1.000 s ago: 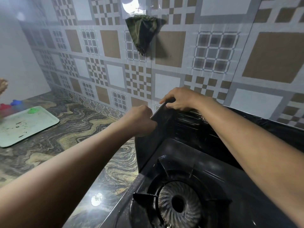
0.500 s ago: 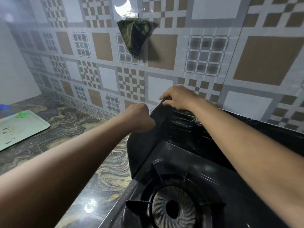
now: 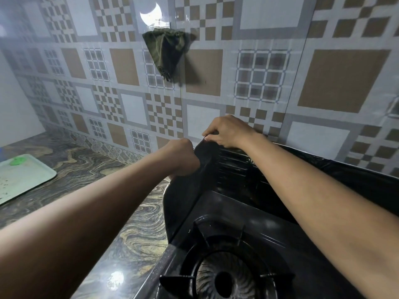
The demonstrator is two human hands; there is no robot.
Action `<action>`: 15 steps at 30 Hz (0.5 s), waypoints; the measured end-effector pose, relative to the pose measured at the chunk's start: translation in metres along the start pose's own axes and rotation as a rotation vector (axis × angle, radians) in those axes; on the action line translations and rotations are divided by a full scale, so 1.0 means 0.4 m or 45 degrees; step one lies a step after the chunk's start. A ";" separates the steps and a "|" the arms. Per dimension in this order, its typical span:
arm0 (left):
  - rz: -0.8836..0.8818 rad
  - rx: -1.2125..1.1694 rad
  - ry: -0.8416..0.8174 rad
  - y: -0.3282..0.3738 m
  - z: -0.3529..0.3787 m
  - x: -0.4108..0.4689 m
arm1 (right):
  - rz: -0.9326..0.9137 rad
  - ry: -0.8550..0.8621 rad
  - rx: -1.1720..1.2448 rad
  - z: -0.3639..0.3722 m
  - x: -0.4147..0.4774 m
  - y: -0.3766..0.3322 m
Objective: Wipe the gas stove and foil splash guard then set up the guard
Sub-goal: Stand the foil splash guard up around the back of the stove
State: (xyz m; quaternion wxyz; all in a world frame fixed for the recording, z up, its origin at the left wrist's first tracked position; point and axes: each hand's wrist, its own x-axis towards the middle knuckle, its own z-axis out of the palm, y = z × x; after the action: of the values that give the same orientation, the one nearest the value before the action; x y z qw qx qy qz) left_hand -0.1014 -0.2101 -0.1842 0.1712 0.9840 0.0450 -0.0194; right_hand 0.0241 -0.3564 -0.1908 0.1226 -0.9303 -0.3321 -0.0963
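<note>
Black and glossy, the splash guard stands on edge round the gas stove, folded at a corner that sits at about twelve o'clock from the burner. One panel comes down from that corner along the stove's left side, bowed a little outward over the counter. The other runs off toward three o'clock at the foot of the tiled wall.

I have both hands on that top corner. My left hand is balled tight against the upper edge of the side panel, knuckles toward the wall, fingers curled round the sheet as far as I can see. My right hand reaches over from the stove side and pinches the very tip of the corner between thumb and fingertips. The two hands are just beside each other, not touching.

Below my right forearm lies the stove's dark top, wet-looking, with the prongs of the pan support ringing the ribbed burner at six o'clock in my view.

Swirled brown stone countertop spreads from the stove toward nine o'clock. A pale tray lies there, well apart from the stove, with a small green scrap at its far end. At twelve o'clock, high on the wall, a dark green cloth hangs in a point.
</note>
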 end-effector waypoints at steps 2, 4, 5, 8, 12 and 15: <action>0.002 0.007 0.002 -0.003 0.000 0.004 | 0.012 -0.015 -0.024 0.000 0.000 -0.002; 0.052 0.048 0.047 -0.008 0.002 0.010 | 0.022 -0.028 -0.018 -0.002 -0.008 -0.004; 0.102 0.069 0.073 -0.009 0.002 0.011 | 0.028 -0.025 -0.009 -0.004 -0.014 -0.003; 0.255 0.058 0.089 -0.007 0.004 0.014 | 0.051 -0.030 -0.011 -0.005 -0.039 0.012; 0.259 0.065 0.103 0.004 0.003 0.036 | 0.096 0.001 -0.075 -0.012 -0.088 0.024; 0.258 -0.002 0.141 0.025 -0.014 0.062 | 0.104 0.115 -0.208 -0.010 -0.120 0.024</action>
State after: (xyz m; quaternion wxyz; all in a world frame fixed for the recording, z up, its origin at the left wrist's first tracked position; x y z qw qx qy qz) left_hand -0.0756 -0.2156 -0.1769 0.1703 0.9830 -0.0452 0.0524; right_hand -0.0068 -0.3931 -0.2011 0.0651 -0.9447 -0.2789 -0.1599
